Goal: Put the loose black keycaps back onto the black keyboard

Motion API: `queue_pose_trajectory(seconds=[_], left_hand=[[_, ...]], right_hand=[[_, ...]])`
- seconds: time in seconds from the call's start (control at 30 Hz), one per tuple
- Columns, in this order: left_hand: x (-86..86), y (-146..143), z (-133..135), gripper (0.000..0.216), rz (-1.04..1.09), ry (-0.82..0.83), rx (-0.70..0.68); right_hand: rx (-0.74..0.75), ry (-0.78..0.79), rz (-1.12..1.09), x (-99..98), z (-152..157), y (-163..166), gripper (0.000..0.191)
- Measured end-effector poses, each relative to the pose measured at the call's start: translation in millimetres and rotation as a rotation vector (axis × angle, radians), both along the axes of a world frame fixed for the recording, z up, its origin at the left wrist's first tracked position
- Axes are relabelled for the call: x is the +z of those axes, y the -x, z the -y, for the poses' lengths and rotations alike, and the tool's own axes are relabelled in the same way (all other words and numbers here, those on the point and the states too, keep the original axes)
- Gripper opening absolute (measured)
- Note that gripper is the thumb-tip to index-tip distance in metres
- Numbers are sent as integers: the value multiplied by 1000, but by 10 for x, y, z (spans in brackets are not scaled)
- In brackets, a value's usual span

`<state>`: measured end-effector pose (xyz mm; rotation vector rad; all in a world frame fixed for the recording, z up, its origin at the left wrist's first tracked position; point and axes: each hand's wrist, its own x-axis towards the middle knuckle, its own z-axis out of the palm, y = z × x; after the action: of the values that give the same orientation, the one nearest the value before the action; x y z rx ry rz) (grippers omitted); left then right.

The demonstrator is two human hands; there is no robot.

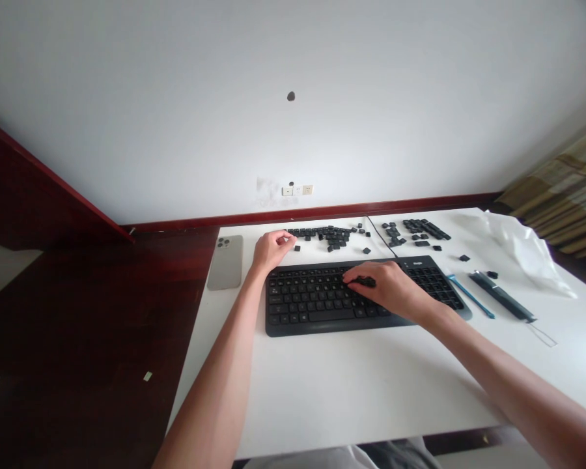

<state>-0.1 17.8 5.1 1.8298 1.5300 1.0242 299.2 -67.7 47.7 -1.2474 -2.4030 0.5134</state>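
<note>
Lying near the far left corner of the desk (322,391), the phone (225,264) is presumably set aside from the work area. The left hand (273,251) is beside the left end of the loose keys (339,236), probably spread along the far edge for easy picking. Its thumb and fingertips nearly meet; whether they grip a key cannot be told. The keyboard (322,301) lies lengthwise across the desk's middle, likely to suit both hands. The right hand (395,283) is over it, fingers bent, thumb close; something dark shows between them, but whether it is held cannot be determined. Toward the right edge lie a blue tool (473,298), a wire-ended tool (502,296) and a plastic bag (527,251). Keyboard appearance: black, left portion filled with keys, right portion showing bare sockets.
</note>
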Motion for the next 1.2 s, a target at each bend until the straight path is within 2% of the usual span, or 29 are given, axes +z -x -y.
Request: queue_pose_trajectory(seconds=[0.17,0.4,0.63,0.83,0.93,1.2], left_hand=[[21,-13,10,26,-14,16,35],[1,-8,1,27,-14,15,27],[-16,1,-14,30,-12,17,24],[16,-21,5,25,-3,9,32],[16,-22,8,25,0,7,30],[-1,-9,1,27,4,-1,13]], right_hand=[[42,-100,-17,-73,120,-46,19],[45,-51,-66,-6,117,-38,14],[136,-40,-54,-63,58,15,19],[-18,75,-143,12,86,33,16],[-35,135,-144,13,149,5,18],[28,16,-74,-83,189,-69,17]])
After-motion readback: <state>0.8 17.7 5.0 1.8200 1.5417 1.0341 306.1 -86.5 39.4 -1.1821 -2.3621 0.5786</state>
